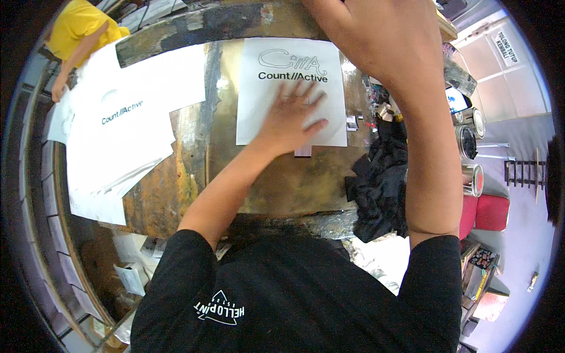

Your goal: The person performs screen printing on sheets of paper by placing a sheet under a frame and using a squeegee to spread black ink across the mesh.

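A white printed sheet [253, 115] with black lettering and an outlined drawing lies on the stained worktable [276, 188] in front of me. My left hand [294, 115] is over its middle, fingers spread and slightly blurred, holding nothing. Whether the palm presses on the sheet I cannot tell. Under the sheet's near edge a small pale strip [302, 151] sticks out. Raised high at the top right is my right hand [376, 32]; its fingers are cut off by the picture's edge, so what they do is hidden.
White printed sheets [135, 138] overlap in a pile on the left. Crumpled black cloth [379, 188] lies at the table's right edge, with cans [472, 179] beyond it. A person in a yellow shirt [79, 29] stands far left, beside a long rack [56, 235].
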The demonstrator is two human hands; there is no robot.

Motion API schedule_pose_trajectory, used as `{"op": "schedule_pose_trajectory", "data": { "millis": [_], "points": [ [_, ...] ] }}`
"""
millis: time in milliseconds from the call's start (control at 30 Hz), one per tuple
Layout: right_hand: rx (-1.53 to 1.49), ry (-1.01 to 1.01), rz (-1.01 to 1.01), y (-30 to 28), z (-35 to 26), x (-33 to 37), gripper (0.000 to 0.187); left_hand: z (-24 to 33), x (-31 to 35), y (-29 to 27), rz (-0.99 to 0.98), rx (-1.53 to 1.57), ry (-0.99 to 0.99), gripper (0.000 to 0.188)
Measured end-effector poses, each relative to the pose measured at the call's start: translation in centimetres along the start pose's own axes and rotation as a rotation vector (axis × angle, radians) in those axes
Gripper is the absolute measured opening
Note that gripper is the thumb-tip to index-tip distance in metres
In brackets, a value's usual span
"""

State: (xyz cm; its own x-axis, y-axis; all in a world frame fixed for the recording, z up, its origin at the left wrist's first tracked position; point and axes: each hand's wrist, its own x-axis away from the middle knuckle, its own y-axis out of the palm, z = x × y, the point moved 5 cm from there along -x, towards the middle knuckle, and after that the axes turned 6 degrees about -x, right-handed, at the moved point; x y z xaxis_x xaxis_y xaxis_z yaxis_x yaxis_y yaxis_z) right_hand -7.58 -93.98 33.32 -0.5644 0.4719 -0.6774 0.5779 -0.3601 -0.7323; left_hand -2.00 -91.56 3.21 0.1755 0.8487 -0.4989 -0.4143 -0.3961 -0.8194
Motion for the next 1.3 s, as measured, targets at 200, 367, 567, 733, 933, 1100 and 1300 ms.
{"op": "schedule_pose_trajectory", "data": {
  "millis": [200,367,567,733,933,1100,1300],
  "points": [
    [0.038,-0.125,0.026,2.4,0.2,4.9,0.050,-8.4,7.7,-18.2,0.523,0.996,-0.551,0.095],
    [-0.040,-0.101,-0.490,9.1,1.6,12.8,0.048,-6.0,13.8,-16.4,0.185,0.606,-0.843,0.105],
    [-0.078,0.046,-0.611,14.0,0.7,20.2,0.051,-7.7,18.2,-11.7,-0.023,-0.165,-0.629,0.113],
    [-0.065,0.067,-0.614,14.7,0.0,20.6,0.036,-7.5,18.5,-11.6,-0.009,-0.208,-0.599,0.117],
    [0.051,0.070,-0.433,17.6,1.9,18.2,0.020,-7.3,18.5,-11.9,-0.040,-0.163,-0.612,0.115],
    [0.028,0.021,-0.446,17.6,3.6,16.6,0.021,-7.3,17.8,-12.4,0.007,-0.157,-0.593,0.103],
    [0.054,0.083,-0.532,10.6,0.0,18.5,0.031,-6.5,17.4,-12.6,0.272,0.424,-0.696,0.105]
  ]
}}
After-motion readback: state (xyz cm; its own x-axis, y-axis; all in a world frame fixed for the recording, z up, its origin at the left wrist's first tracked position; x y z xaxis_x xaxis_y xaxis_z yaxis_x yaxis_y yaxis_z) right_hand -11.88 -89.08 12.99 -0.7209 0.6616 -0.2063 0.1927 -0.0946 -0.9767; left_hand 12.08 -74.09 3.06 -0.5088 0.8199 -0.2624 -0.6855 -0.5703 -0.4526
